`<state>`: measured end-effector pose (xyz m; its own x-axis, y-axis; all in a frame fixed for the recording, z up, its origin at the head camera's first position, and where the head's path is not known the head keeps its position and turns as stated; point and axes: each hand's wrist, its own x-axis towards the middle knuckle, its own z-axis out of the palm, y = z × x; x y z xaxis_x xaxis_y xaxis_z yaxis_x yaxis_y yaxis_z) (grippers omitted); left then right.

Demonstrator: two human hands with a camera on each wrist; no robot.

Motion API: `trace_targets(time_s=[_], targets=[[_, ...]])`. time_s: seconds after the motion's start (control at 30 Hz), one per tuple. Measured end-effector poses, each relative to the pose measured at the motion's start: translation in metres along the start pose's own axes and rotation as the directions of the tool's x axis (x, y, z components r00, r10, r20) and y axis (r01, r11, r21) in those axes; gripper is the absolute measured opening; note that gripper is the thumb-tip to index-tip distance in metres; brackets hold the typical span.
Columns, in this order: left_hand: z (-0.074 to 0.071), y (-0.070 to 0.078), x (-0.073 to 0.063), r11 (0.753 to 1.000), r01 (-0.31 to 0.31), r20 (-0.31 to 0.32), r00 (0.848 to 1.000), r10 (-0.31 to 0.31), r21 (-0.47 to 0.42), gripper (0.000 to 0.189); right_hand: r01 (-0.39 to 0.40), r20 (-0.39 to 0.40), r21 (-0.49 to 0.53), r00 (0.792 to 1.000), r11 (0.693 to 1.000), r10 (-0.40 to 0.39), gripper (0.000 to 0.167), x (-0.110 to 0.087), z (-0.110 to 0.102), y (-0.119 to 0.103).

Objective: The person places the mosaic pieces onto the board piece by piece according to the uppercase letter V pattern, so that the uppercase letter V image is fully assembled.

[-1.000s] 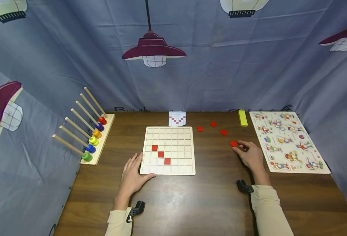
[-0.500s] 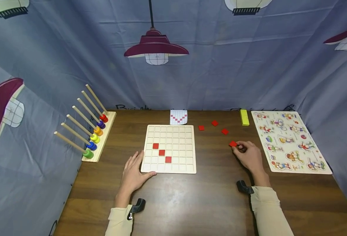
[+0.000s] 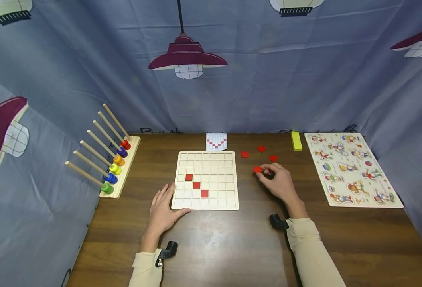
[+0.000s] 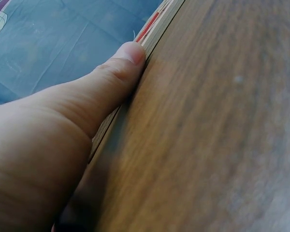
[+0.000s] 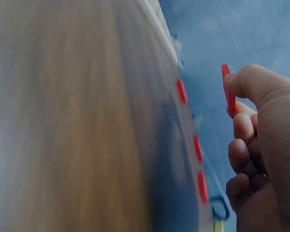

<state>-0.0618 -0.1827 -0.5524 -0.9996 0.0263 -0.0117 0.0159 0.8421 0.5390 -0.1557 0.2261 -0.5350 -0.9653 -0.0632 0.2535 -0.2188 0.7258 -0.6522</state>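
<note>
My right hand pinches a red square tile between thumb and fingers, to the right of the board. In the right wrist view the same tile is seen nearly edge-on, off the table. The pale wooden grid board lies flat, with three red tiles set in its cells on a diagonal. Against the board's lower left corner rests my left hand, fingers along the left side and thumb at the front edge. That thumb touches the board's edge in the left wrist view.
Three loose red tiles lie right of the board. A small pattern card sits behind it. A yellow block and a picture puzzle board are at right. A peg stand with coloured rings stands at left.
My right hand has moved left toward the board, carrying the pinched red tile. The left hand has stayed at the board's corner.
</note>
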Motion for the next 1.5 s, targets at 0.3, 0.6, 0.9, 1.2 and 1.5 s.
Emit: trace_targets(time_s=[0.3, 0.6, 0.9, 1.2, 1.5], targets=[[0.002, 0.0, -0.001, 1.0, -0.008, -0.004, 1.0, 0.008, -0.007, 0.117, 0.056, 0.095, 0.111, 0.993, 0.992, -0.067, 0.024, 0.025, 0.034, -0.048], [0.003, -0.002, 0.0, 1.0, -0.011, -0.029, 1.0, 0.011, 0.007, 0.115, 0.143, 0.183, 0.167, 0.968, 0.975, -0.174, 0.021, 0.042, 0.084, -0.099], [0.004, -0.001, -0.005, 1.0, 0.005, -0.006, 1.0, -0.005, 0.006, 0.115, 0.218, 0.285, 0.107, 0.928, 0.97, -0.24, 0.021, 0.054, 0.131, -0.136], [0.001, 0.0, 0.001, 0.999, -0.03, -0.027, 0.999, 0.03, 0.018, 0.112, 0.264, 0.402, 0.01, 0.882, 0.964, -0.246, 0.024, 0.07, 0.157, -0.157], [0.004, -0.004, -0.001, 0.998, -0.049, -0.055, 0.997, 0.051, 0.037, 0.113, 0.323, 0.444, -0.109, 0.862, 0.94, -0.245, 0.026, 0.073, 0.166, -0.169]])
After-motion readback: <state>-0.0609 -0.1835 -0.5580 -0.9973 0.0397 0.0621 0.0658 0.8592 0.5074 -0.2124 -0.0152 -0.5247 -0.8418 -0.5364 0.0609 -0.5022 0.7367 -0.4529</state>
